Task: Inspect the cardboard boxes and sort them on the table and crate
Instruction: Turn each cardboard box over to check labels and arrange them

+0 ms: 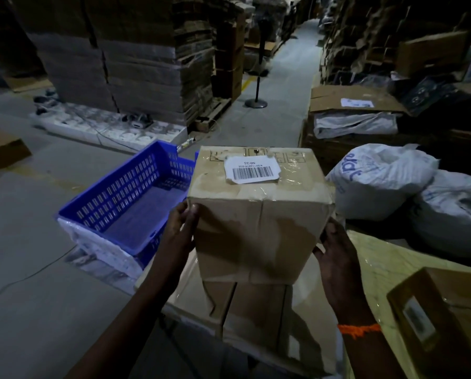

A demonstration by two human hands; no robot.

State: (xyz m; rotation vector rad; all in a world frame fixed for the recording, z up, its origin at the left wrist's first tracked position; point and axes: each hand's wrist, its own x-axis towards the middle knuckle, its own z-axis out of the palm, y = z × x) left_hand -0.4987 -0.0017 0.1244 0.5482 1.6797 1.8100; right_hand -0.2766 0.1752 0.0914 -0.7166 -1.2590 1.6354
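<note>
I hold a taped cardboard box (259,214) with a white barcode label on its top between both hands, raised above other boxes (253,310) that lie on the table. My left hand (183,228) grips its left side, thumb over the front top corner. My right hand (335,250) holds its right side low down, fingers partly hidden behind the box. A blue plastic crate (111,198) with nothing in it stands to the left, beside the box. Another labelled cardboard box (445,315) lies at the lower right on a plastic-covered table top (379,269).
Tall stacks of flat cardboard (124,56) rise at the back left. A pedestal fan stand (257,86) is in the aisle. White filled sacks (387,181) sit to the right, with more cardboard (354,99) behind them. Grey floor lies to the left.
</note>
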